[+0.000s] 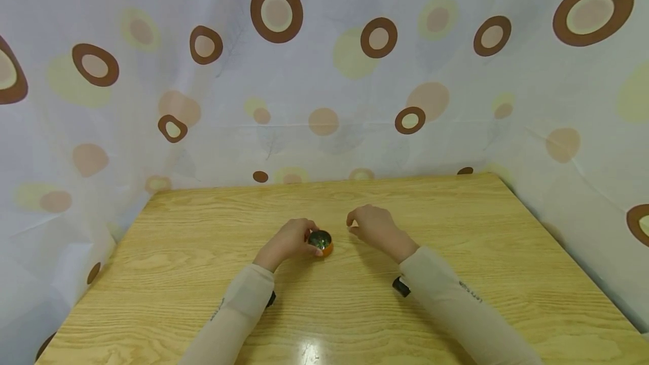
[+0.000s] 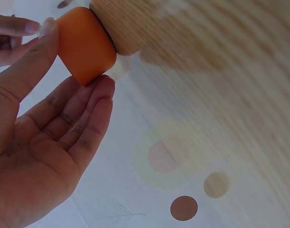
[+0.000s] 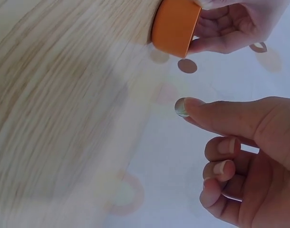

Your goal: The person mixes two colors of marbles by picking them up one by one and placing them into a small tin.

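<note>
A small orange cup (image 1: 327, 250) with a dark, glossy, green-flecked inside stands on the wooden table. My left hand (image 1: 291, 241) holds it by the side, thumb near the rim and fingers round the far side. Its plain orange wall (image 2: 85, 45) shows in the left wrist view. To the right of the cup and apart from it, my right hand (image 1: 375, 227) is above the table with its fingers curled. Between its thumb and forefinger it pinches a small round, shiny greenish piece (image 3: 180, 107); what it is I cannot tell.
The wood-grain table (image 1: 203, 297) reaches back to a pale hanging sheet (image 1: 314, 72) printed with brown, pink and yellow rounds. That sheet also runs along the left and right sides. Dark wrist bands (image 1: 401, 286) show under the beige sleeves (image 1: 446, 297).
</note>
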### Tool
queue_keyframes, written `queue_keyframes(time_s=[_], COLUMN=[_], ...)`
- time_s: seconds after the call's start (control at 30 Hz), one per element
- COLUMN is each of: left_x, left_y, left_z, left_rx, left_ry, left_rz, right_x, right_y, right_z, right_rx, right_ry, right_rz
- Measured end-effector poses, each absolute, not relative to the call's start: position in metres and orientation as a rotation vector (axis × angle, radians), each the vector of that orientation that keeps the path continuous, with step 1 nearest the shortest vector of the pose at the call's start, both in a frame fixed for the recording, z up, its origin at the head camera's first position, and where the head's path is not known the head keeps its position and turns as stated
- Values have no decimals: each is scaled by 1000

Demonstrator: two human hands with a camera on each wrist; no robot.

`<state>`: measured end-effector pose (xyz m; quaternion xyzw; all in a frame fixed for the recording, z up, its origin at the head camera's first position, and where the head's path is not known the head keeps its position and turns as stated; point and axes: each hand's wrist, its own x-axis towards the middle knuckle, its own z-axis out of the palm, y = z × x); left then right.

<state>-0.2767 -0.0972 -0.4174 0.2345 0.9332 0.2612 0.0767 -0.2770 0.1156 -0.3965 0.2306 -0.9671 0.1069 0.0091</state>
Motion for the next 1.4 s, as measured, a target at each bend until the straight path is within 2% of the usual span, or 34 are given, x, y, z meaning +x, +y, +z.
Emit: queue_keyframes(time_s=[1.4], left_x=[-276], left_y=[-99], left_z=[-419], left_rx=[755], left_ry=[2792], left_rz=[828], right_x=[-265], right_y=[67], right_z=[-400], right_rx=[955], right_ry=[-2941], right_rz=[422])
